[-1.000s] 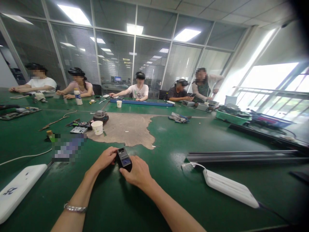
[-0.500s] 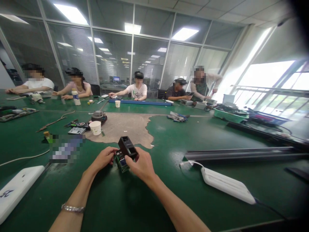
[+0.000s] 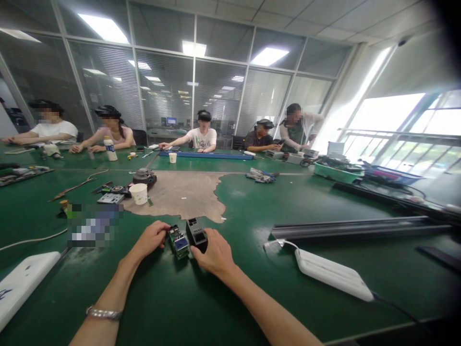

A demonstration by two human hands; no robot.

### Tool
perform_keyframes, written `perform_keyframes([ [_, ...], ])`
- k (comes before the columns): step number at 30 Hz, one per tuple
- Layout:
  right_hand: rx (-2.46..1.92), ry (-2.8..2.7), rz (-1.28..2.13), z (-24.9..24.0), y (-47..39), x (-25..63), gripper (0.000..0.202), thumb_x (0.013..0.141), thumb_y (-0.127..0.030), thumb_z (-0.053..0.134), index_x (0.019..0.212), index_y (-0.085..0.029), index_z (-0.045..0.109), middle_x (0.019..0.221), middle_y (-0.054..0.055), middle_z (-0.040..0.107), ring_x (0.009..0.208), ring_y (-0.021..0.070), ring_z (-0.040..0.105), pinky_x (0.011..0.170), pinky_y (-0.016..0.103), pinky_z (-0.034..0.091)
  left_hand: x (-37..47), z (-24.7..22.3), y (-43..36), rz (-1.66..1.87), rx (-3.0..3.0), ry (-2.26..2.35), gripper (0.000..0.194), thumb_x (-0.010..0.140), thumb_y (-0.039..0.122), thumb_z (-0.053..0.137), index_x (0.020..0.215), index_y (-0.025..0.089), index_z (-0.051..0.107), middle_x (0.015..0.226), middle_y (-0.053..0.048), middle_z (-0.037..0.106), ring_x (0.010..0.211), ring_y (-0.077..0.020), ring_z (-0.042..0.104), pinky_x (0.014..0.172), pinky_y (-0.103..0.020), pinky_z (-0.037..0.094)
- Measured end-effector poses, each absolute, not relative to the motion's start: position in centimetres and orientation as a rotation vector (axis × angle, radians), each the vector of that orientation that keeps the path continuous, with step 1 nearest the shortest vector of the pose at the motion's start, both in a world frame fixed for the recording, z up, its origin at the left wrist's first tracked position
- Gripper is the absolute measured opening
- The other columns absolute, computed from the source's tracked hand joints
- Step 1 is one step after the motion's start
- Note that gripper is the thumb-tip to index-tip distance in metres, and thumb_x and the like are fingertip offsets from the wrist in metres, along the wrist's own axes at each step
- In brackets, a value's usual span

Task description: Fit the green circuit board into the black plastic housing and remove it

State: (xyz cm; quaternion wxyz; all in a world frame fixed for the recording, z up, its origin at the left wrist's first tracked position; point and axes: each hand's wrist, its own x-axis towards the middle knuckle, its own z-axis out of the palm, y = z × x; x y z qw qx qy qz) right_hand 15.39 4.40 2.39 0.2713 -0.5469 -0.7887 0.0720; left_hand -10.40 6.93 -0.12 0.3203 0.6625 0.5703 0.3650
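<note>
A green circuit board [image 3: 179, 243] with a small bluish screen lies on the green table in front of me. My left hand [image 3: 154, 236] is at its left side, fingers bent and pressed together at the board's edge; their tips are partly hidden. Just right of the board, a black plastic housing [image 3: 197, 234] with rectangular openings is gripped by my right hand [image 3: 213, 251], thumb at its near end and fingers on its right side. A narrow gap parts housing and board.
Beyond lie a paper cup [image 3: 139, 194], a black device [image 3: 144, 176] and a brown worn patch [image 3: 180, 194]. White power strips [image 3: 333, 275] [image 3: 27, 288] flank my arms. A dark metal rail [image 3: 345, 228] lies right. Several people sit across the table.
My right hand has moved the black housing from above the circuit board to its right side, lower down. The board's screen is now uncovered. The view has shifted slightly.
</note>
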Motion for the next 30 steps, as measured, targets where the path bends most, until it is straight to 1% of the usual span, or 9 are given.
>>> perform_keyframes([
  [2,-1.427,-2.091,0.158,2.4,4.3,15.3,0.055,0.074,-0.051,0.059,0.117,-0.019,0.049,0.104,0.009,0.057,0.098,0.0242,0.053,0.082,0.033,0.04,-10.4,0.0,6.8,0.947,1.745,1.508,0.029,0.08,0.027,0.041,0.097,0.016,0.063,0.088,-0.002,0.05,0.056,-0.0096,0.058,0.05,-0.023,0.052],
  [4,-1.4,-2.074,0.152,2.5,4.4,15.3,0.059,0.074,-0.05,0.06,0.121,-0.018,0.047,0.108,0.01,0.055,0.102,0.0251,0.051,0.086,0.034,0.04,-10.4,0.1,6.7,0.937,1.748,1.506,0.03,0.08,0.027,0.041,0.098,0.016,0.063,0.089,-0.001,0.05,0.054,-0.0092,0.057,0.051,-0.024,0.052],
  [8,-1.317,-2.096,0.195,2.5,4.6,14.8,0.053,0.076,-0.042,0.058,0.122,-0.018,0.047,0.107,0.009,0.057,0.102,0.0245,0.052,0.088,0.034,0.04,-10.3,0.3,6.8,0.935,1.732,1.476,0.029,0.079,0.028,0.042,0.094,0.015,0.063,0.086,-0.001,0.051,0.056,-0.0102,0.057,0.051,-0.024,0.052],
  [11,-1.3,-2.09,0.214,2.2,4.8,14.4,0.045,0.077,-0.036,0.057,0.117,-0.018,0.05,0.103,0.009,0.059,0.099,0.0242,0.053,0.087,0.034,0.041,-10.3,0.3,6.9,0.926,1.709,1.474,0.029,0.079,0.029,0.043,0.095,0.015,0.063,0.084,-0.001,0.052,0.057,-0.0104,0.057,0.051,-0.024,0.052],
  [14,-1.359,-2.03,0.24,1.9,5.1,14.5,0.04,0.075,-0.036,0.058,0.109,-0.017,0.054,0.099,0.009,0.059,0.096,0.0245,0.054,0.084,0.034,0.042,-10.4,0.3,7.0,0.911,1.717,1.481,0.029,0.078,0.029,0.044,0.095,0.016,0.064,0.084,-0.001,0.053,0.056,-0.0103,0.057,0.051,-0.024,0.052],
  [18,-1.373,-1.948,0.32,2.2,5.7,15.1,0.028,0.074,-0.035,0.06,0.095,-0.018,0.058,0.09,0.007,0.059,0.085,0.0209,0.055,0.078,0.031,0.043,-10.5,0.2,7.1,0.909,1.698,1.475,0.03,0.077,0.028,0.043,0.096,0.015,0.063,0.082,-0.001,0.054,0.055,-0.0107,0.057,0.051,-0.024,0.052],
  [21,-1.283,-1.9,0.337,3.0,5.5,15.1,0.023,0.075,-0.033,0.06,0.092,-0.018,0.059,0.087,0.005,0.06,0.082,0.0187,0.055,0.075,0.029,0.042,-10.6,0.1,7.1,0.906,1.678,1.47,0.031,0.076,0.027,0.044,0.098,0.015,0.062,0.076,0.001,0.056,0.052,-0.0106,0.057,0.051,-0.024,0.051],
  [25,-1.158,-1.921,0.348,4.4,4.2,14.3,0.021,0.076,-0.033,0.06,0.091,-0.018,0.061,0.083,0.002,0.061,0.077,0.0164,0.054,0.07,0.027,0.04,-10.6,0.1,7.0,0.915,1.662,1.423,0.03,0.074,0.025,0.043,0.094,0.014,0.062,0.072,0.001,0.057,0.051,-0.011,0.056,0.051,-0.024,0.05],
  [30,-1.182,-1.988,0.315,5.5,3.0,13.2,0.023,0.077,-0.039,0.06,0.085,-0.017,0.062,0.078,0.003,0.061,0.075,0.0169,0.054,0.068,0.026,0.039,-10.5,0.2,6.7,0.955,1.646,1.418,0.031,0.073,0.025,0.042,0.093,0.015,0.063,0.075,0.0,0.057,0.052,-0.0107,0.056,0.051,-0.024,0.049],
])
